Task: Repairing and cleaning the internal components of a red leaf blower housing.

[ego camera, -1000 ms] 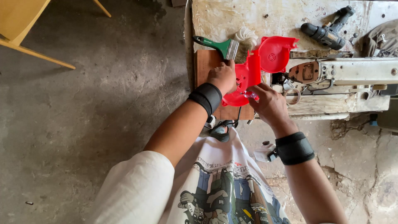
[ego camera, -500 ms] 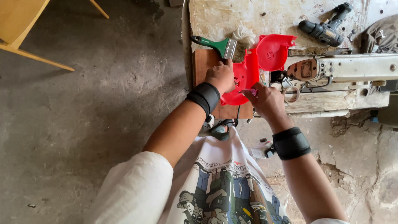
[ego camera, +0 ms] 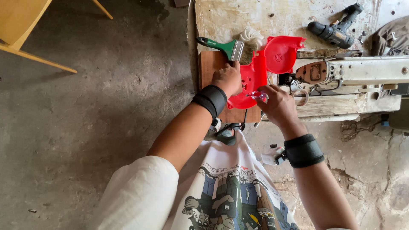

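Red housing [ego camera: 251,83] lies on the wooden board [ego camera: 211,68] at the desk [ego camera: 238,19] edge; our left hand [ego camera: 228,79] presses it, right hand [ego camera: 279,104] pinches a clear-handled screwdriver [ego camera: 257,95]; a slip could gouge plastic

Red plastic housing [ego camera: 255,79] partly hidden under both hands, small clear-handled tool [ego camera: 257,95] mostly covered by right hand [ego camera: 279,104], yellow chair [ego camera: 25,30] cut off at top-left edge, grey cloth [ego camera: 394,38] cut by right edge.

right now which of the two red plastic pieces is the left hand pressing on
The flat red cover lying on the wooden board, under the left hand. The other, the round red housing, sits farther up the bench by the paintbrush, untouched.
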